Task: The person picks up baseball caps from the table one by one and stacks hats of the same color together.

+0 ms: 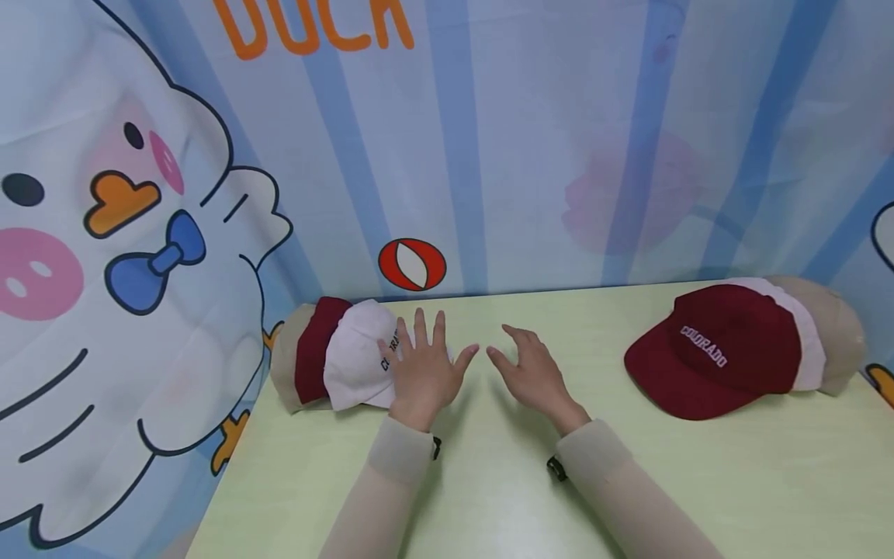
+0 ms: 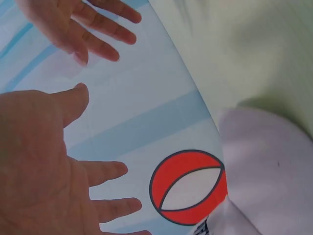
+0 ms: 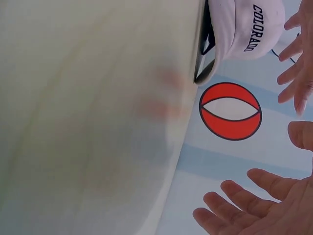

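Both hands are raised over the middle of the table, holding nothing. The left hand (image 1: 424, 376) has its fingers spread and overlaps a white cap (image 1: 359, 357) with dark COLORADO lettering in the head view. Behind that cap, on its left, come a dark red cap (image 1: 317, 349) and a beige cap (image 1: 285, 361), nested in a row. To the right of the left hand, the right hand (image 1: 536, 374) has its fingers extended and thumb apart. Off to its right lies a dark red COLORADO cap (image 1: 740, 341), with a white cap (image 1: 803, 334) and a beige cap (image 1: 841, 334) nested behind it.
The pale green table (image 1: 489, 497) meets a blue striped cloth backdrop (image 1: 524, 155) along its far edge. A large duck (image 1: 195, 349) and a red-and-white ball (image 1: 387, 264) are printed on it. Each wrist wears a small black device.
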Motion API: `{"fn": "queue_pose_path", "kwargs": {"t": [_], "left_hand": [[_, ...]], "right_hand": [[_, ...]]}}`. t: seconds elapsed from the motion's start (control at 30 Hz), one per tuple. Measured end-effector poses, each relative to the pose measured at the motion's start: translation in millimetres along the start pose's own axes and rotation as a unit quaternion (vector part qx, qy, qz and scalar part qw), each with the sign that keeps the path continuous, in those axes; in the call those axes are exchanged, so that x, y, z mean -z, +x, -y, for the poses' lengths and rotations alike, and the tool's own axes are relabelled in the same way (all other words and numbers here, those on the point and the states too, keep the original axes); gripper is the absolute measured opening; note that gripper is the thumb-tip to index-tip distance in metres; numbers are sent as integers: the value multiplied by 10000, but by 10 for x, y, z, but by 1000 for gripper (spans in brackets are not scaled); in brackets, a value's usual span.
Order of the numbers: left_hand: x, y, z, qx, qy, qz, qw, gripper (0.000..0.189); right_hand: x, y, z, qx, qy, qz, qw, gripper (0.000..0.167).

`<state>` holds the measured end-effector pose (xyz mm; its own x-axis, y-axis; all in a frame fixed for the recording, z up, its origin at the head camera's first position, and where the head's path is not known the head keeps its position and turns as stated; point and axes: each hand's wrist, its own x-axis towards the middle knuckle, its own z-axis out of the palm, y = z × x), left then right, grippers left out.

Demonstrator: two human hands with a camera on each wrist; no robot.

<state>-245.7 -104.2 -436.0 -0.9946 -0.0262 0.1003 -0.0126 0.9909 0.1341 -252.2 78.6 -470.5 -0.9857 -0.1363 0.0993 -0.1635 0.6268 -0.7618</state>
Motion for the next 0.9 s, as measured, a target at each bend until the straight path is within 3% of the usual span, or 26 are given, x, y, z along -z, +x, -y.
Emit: {"fn": "queue_pose_path", "kwargs": {"t": [0.27,0.47,0.73,0.9], "left_hand": [[95,22,242,239,-86,-127,9996,86],[183,53,453,520,-193,-184,9983,87],[280,71,698,920,-227,-310,9950,90],[307,68,817,1189,-652,-408,9899,91]], "right_hand": [[-157,16,82,-111,332,185,9992,66],[-303,35,159,-394,922,609,9931,67],[-440,64,267,-855,1642,1230,9750,68],[-494,72,288,-979,2137,1634,9581,70]]}}
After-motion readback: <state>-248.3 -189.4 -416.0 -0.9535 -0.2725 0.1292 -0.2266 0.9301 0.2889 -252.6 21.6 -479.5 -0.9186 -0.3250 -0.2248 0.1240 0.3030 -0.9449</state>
